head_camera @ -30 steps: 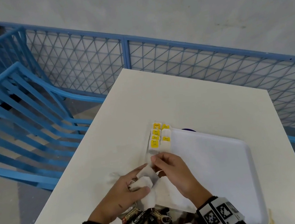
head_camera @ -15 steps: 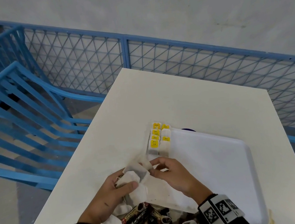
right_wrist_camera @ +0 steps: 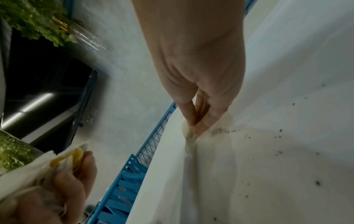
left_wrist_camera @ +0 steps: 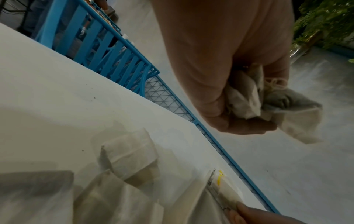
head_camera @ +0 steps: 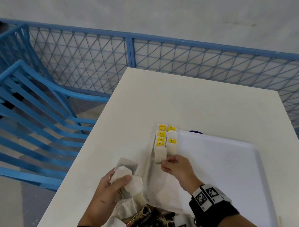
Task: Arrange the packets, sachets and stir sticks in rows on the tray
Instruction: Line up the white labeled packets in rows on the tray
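A white tray lies on the right half of the table. Tea bags with yellow tags stand in two short rows at its far left corner. My right hand pinches the near end of the nearest tea bag in the left row; the right wrist view shows the fingertips closed on the bag's paper. My left hand grips a crumpled bunch of tea bags left of the tray, also shown in the left wrist view as a bunch of bags. Dark coffee sachets lie by my wrists.
Loose tea bags lie on the table near my left wrist. Dark specks dot the tray floor. A blue mesh fence runs behind the table and a blue chair stands to its left.
My right hand has left the bunch and moved forward to the near end of the tea bag rows with one bag. The left hand drew back left with the bunch.
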{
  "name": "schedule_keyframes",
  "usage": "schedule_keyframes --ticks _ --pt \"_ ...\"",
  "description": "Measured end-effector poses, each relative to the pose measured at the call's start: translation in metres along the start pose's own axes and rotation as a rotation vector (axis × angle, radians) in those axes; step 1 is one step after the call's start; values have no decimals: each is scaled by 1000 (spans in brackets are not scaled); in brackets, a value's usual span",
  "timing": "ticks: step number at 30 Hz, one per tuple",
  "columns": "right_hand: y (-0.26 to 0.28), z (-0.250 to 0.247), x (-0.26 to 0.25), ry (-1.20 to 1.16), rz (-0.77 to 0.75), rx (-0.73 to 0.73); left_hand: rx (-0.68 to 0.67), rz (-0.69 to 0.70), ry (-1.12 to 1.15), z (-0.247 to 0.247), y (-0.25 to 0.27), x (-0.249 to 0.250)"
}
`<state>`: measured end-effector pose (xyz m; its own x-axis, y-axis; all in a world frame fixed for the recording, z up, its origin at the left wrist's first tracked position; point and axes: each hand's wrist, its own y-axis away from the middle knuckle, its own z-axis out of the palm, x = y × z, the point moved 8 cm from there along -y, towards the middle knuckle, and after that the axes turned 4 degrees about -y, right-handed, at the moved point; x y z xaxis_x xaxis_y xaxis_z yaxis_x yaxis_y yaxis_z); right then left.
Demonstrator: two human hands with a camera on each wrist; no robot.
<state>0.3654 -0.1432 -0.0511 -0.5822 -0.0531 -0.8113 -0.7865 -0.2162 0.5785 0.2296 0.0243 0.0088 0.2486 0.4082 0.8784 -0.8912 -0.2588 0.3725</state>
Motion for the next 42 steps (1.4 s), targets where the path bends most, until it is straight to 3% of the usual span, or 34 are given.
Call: schedule_keyframes --ticks 6,19,21,24,29,38,42 --pt "-8 0 3 213 -10 145 44 -22 6 -5 -1 -5" --pt "-4 3 -5 377 -100 169 -6 0 29 7 -5 -2" --pt "5 10 -17 437 -186 124 -8 -13 17 8 -5 -4" --pt "32 35 -32 371 -273 -100 -23 -23 1 12 -4 -5" --pt "71 59 -35 336 -224 -426 -57 -9 -21 19 -3 -6" --pt "68 33 -46 328 -317 -290 -74 -33 -53 24 3 -8" --pt "74 31 -53 193 -298 -348 -57 -33 -58 22 4 -8"
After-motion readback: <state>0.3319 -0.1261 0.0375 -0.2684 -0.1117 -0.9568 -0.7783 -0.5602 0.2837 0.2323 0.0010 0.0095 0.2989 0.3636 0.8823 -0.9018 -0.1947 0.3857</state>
